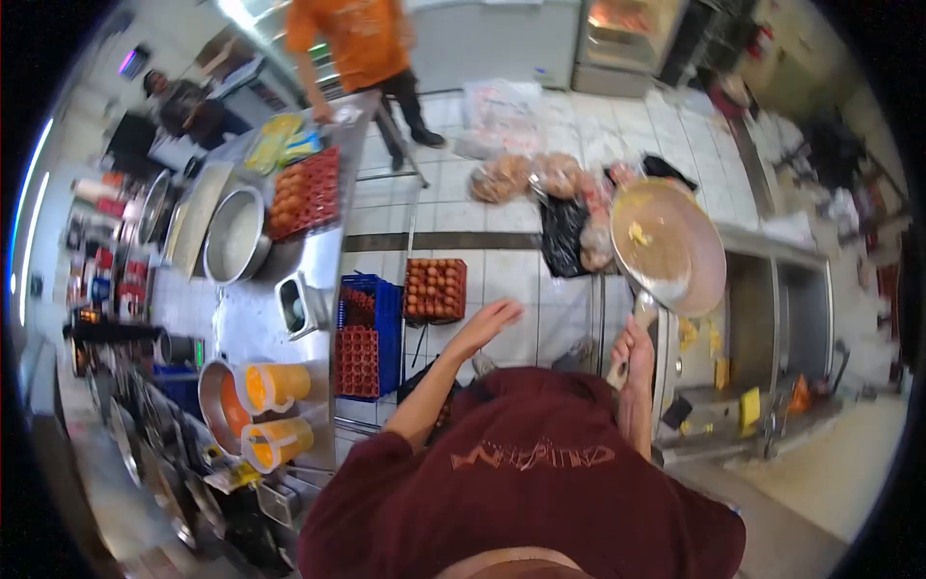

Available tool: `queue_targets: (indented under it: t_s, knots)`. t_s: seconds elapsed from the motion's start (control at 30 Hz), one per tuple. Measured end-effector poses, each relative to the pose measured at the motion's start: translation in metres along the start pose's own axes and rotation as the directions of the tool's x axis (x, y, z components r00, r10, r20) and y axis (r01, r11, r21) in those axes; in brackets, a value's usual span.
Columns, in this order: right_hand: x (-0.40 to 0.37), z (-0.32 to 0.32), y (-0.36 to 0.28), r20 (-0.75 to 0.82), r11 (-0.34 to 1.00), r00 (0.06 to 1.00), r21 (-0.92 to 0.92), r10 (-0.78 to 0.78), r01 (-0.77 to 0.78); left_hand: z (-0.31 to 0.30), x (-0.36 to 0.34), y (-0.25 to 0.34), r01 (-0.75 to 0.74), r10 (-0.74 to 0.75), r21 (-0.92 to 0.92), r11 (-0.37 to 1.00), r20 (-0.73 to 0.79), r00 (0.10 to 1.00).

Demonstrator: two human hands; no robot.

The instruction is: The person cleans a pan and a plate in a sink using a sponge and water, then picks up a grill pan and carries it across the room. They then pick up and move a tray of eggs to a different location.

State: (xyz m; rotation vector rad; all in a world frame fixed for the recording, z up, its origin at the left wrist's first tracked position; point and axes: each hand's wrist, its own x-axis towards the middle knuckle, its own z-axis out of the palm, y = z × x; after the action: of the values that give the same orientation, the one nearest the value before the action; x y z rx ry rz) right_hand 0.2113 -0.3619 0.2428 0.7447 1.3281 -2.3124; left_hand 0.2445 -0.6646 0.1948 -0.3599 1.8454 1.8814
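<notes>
My right hand (633, 349) is closed round the handle of a frying pan (666, 246), held up beside the sink. Yellow bits, like cooked egg, cling to the pan's pale brown inside, and a whitish patch shows near its lower edge. My left hand (495, 320) is held out over the floor with its fingers stretched and nothing in it. Nearest to it is a red crate of brown eggs (435, 289) standing lower down. Both arms come from maroon sleeves.
Left, a steel table (318, 256) carries a metal pot (234, 236), egg trays (307, 193) and orange-filled jugs (277, 386). Blue crates (386, 333) stand beside it. Right is a steel sink (752, 338) with a yellow sponge (749, 407). Bags (569, 232) lie ahead. A person in orange (357, 43) stands beyond.
</notes>
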Motion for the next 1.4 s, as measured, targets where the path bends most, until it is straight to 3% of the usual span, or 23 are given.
queue_targets:
  t_s: [0.07, 0.17, 0.2, 0.27, 0.4, 0.47, 0.53, 0.57, 0.63, 0.67, 0.7, 0.73, 0.77, 0.8, 0.83, 0.9, 0.97, 1.03, 1.13, 1.2, 1.23, 1.33, 1.4]
  knots:
    - [0.006, -0.016, -0.013, -0.091, 1.000, 0.996, -0.019, 0.009, -0.011, 0.070, 0.054, 0.042, 0.032, -0.030, 0.002, 0.999, 0.386, 0.922]
    - [0.010, -0.042, -0.029, -0.051, 0.983, 0.987, -0.103, -0.155, 0.150, 0.189, 0.107, 0.074, 0.384, -0.262, -0.079, 0.920, 0.604, 0.753]
    - [0.019, -0.052, -0.031, -0.105, 0.990, 0.985, -0.041, -0.139, 0.136, 0.225, 0.120, 0.082, 0.405, -0.230, -0.119, 0.906, 0.665, 0.710]
    - [0.016, -0.063, -0.046, -0.094, 0.965, 0.972, 0.130, -0.215, 0.227, 0.277, 0.140, 0.091, 0.457, -0.166, -0.210, 0.865, 0.738, 0.654]
    - [0.035, -0.106, -0.071, -0.172, 0.982, 0.972, 0.079, -0.158, 0.173, 0.316, 0.188, 0.099, 0.509, -0.353, 0.044, 0.860, 0.771, 0.530]
    - [0.043, -0.112, -0.077, -0.235, 0.951, 0.927, 0.032, -0.291, 0.306, 0.331, 0.201, 0.113, 0.504, -0.388, 0.114, 0.856, 0.786, 0.481]
    - [0.044, -0.121, -0.085, -0.197, 0.965, 0.946, 0.000, -0.259, 0.264, 0.344, 0.201, 0.127, 0.461, -0.340, 0.079, 0.884, 0.786, 0.517]
    - [0.048, -0.128, -0.087, -0.197, 0.872, 0.859, -0.247, -0.473, 0.424, 0.349, 0.207, 0.137, 0.451, -0.357, 0.117, 0.885, 0.793, 0.494]
    - [0.057, -0.137, -0.087, -0.041, 0.460, 0.590, -0.670, -0.806, 0.583, 0.347, 0.223, 0.152, 0.484, -0.508, 0.249, 0.839, 0.678, 0.531]
    - [0.034, -0.140, -0.103, -0.073, 0.832, 0.965, -0.526, -0.251, 0.177, 0.347, 0.230, 0.158, 0.502, -0.578, 0.316, 0.805, 0.608, 0.544]
    - [0.021, -0.149, -0.121, 0.019, 0.765, 0.963, -0.603, -0.270, 0.226, 0.352, 0.232, 0.167, 0.448, -0.580, 0.376, 0.811, 0.417, 0.700]
    - [0.012, -0.157, -0.135, 0.111, 0.688, 0.955, -0.671, -0.275, 0.275, 0.329, 0.276, 0.148, 0.638, -0.619, 0.244, 0.731, 0.630, 0.468]
    - [0.013, -0.162, -0.145, 0.013, 0.737, 0.943, -0.621, -0.331, 0.267, 0.343, 0.267, 0.151, 0.527, -0.639, 0.363, 0.768, 0.489, 0.594]
    - [0.028, -0.174, -0.148, -0.047, 0.665, 0.858, -0.654, -0.511, 0.360, 0.358, 0.260, 0.156, 0.410, -0.603, 0.487, 0.771, 0.352, 0.716]
    - [0.053, -0.186, -0.150, -0.187, 0.656, 0.739, -0.630, -0.647, 0.415, 0.357, 0.264, 0.151, 0.370, -0.591, 0.522, 0.768, 0.358, 0.723]
    - [0.113, -0.223, -0.166, -0.354, 0.657, 0.631, -0.672, -0.690, 0.342, 0.344, 0.282, 0.140, 0.282, -0.561, 0.590, 0.756, 0.364, 0.743]
    - [0.180, -0.249, -0.173, -0.458, 0.680, 0.647, -0.721, -0.610, 0.131, 0.334, 0.283, 0.140, 0.279, -0.574, 0.590, 0.758, 0.400, 0.715]
    - [0.248, -0.252, -0.180, -0.682, 0.801, 0.428, -0.554, -0.593, 0.228, 0.326, 0.280, 0.137, 0.318, -0.605, 0.572, 0.756, 0.425, 0.673]
    - [0.273, -0.236, -0.220, -0.784, 0.831, 0.287, -0.486, -0.551, 0.271, 0.329, 0.261, 0.137, 0.290, -0.622, 0.610, 0.737, 0.446, 0.644]
    - [0.302, -0.215, -0.232, -0.823, 0.761, 0.230, -0.324, -0.520, 0.562, 0.338, 0.248, 0.132, 0.243, -0.617, 0.660, 0.711, 0.420, 0.665]
    - [0.268, -0.192, -0.248, -0.778, 0.726, 0.342, -0.203, -0.528, 0.657, 0.343, 0.243, 0.129, 0.254, -0.619, 0.644, 0.722, 0.435, 0.654]
    - [0.247, -0.162, -0.212, -0.565, 0.697, 0.438, -0.404, -0.700, 0.593, 0.353, 0.245, 0.125, 0.249, -0.599, 0.613, 0.750, 0.470, 0.648]
    - [0.240, -0.151, -0.180, -0.465, 0.658, 0.490, -0.332, -0.737, 0.676, 0.358, 0.248, 0.123, 0.248, -0.580, 0.589, 0.769, 0.479, 0.659]
